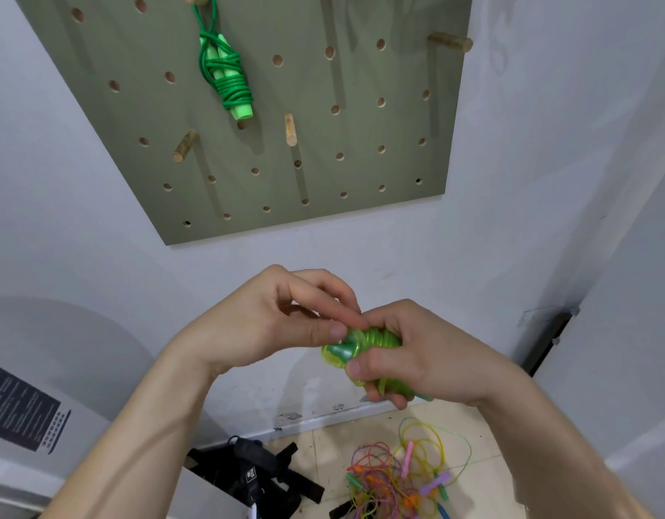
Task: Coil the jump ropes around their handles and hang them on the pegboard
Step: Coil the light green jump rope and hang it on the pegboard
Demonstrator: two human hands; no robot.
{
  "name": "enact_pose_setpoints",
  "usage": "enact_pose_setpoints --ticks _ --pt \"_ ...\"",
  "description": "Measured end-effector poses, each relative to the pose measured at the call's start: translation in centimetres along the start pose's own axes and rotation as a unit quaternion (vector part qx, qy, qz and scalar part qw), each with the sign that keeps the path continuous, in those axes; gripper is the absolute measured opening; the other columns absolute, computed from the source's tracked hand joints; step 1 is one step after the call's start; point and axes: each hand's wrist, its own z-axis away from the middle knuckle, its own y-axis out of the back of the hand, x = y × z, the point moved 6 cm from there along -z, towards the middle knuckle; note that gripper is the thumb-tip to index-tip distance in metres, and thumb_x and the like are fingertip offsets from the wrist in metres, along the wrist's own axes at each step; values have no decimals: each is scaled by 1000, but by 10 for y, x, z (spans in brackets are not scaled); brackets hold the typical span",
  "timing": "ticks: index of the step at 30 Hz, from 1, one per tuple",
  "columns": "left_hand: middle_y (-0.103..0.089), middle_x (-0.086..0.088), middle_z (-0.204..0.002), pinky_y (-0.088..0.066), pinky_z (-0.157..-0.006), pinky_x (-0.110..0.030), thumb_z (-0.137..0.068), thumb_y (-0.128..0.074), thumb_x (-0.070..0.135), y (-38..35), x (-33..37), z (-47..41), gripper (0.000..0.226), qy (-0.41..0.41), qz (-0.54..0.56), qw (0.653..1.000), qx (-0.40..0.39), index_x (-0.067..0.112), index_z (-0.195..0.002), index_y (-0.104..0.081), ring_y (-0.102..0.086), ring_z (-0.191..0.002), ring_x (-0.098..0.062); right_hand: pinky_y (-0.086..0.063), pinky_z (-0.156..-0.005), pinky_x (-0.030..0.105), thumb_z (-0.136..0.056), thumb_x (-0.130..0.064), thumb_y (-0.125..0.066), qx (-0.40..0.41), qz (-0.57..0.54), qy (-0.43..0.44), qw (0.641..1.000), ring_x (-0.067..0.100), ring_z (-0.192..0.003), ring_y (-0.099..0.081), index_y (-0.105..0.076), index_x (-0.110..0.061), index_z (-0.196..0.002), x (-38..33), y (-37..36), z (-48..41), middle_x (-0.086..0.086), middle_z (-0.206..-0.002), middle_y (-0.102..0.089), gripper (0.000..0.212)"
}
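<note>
**Wall with pegboard (323,174): second rope in winding**

One coiled green rope (226,76) hangs there. Below, our right hand (409,361) clamps the yellow-green rope (364,340) so its coils cannot spring loose. Our left hand (271,324) pinches its end, likely tucking it. We count more tangled ropes (406,477) on the floor.

The pegboard (286,174) was a dull sage green, dotted with a regular grid of dark round holes and set with pale tan wooden pegs (290,129), and the hung jump rope (226,76) on it was bright green with lighter mint handles. The held jump rope (364,342) was a translucent yellow-green over a green handle. The wall (529,181) was pale bluish white, the floor tiles (323,447) cream, the straps (256,477) black, and the rope pile (402,477) a tangle of yellow, pink, orange, purple, green and blue.
</note>
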Motion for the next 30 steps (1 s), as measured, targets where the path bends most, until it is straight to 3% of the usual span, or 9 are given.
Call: enact_pose_setpoints --ticks 6,10,13,17,21,24,26,28,30 --pt "-64 -2 -94 -49 -74 -27 -65 -78 13 -2 -11 -5 14 19 100 994 29 17 -78 -79 -61 -86 -17 -47 -55 38 -75 -30 -71 110 173 15 979 17 -55 -57 -64 -23 -79 -20 15 13 2 -64 -62 11" --pt "-66 -7 -106 -54 -75 -32 -65 -80 3 -4 -6 -12 16 28 126 990 -49 13 -76 -76 -66 -86 -26 -38 -55 27 -74 -50 -59 168 436 52 883 13 -64 -53 -36 -36 -88 -42 8 32 -5 -66 -53 30" --pt "-69 -10 -92 -55 -63 -27 -63 -85 11 -8 -8 -17 31 8 262 962 -74 12 -87 -66 -68 -67 -19 -43 -56 35 -69 -48 -66 172 363 88 912 14 -57 -50 -32 -37 -94 -48 15 39 -4 -63 -55 44" --pt "-72 -5 -72 -53 -54 -22 -59 -88 22 -23 -18 -20 34 14 291 956 -29 16 -87 -70 -66 -55 -14 -47 -49 39 -67 -30 -76 118 62 89 987 17 -49 -49 -47 -32 -88 -31 32 31 0 -59 -61 36" --pt "-68 4 -73 -48 -63 -18 -72 -72 8 -9 -1 -20 11 -40 -80 989 114 18 -76 -74 -63 -66 -10 -39 -47 32 -73 -30 -73 64 -76 51 994 23 -46 -47 -55 -28 -93 -3 33 27 9 -60 -63 27" --pt "-58 -2 -83 -42 -64 -26 -77 -48 -3 -9 13 -21 25 -229 -494 824 153 15 -89 -62 -51 -73 -17 -35 -51 32 -74 -39 -74 36 -106 6 994 22 -48 -46 -54 -28 -97 9 29 27 10 -65 -63 32" --pt "-53 -7 -84 -36 -60 -28 -65 -43 -7 -13 -8 -27 39 -232 -607 748 135 15 -95 -53 -40 -71 -20 -39 -51 30 -79 -36 -75 44 -60 -20 997 20 -50 -49 -50 -28 -99 14 20 25 5 -65 -64 33" --pt "-53 -6 -85 -37 -57 -28 -61 -49 -8 -13 -26 -34 44 -174 -592 772 152 18 -96 -50 -41 -69 -19 -42 -53 29 -82 -37 -73 80 -31 -33 996 18 -50 -52 -46 -30 -98 19 10 22 1 -64 -65 32" --pt "-57 0 -83 -46 -56 -30 -67 -53 -7 -13 -37 -35 41 -112 -505 838 177 24 -94 -52 -50 -66 -14 -44 -53 28 -83 -40 -71 119 -35 -36 992 17 -48 -52 -46 -32 -97 27 2 19 -1 -63 -64 30"
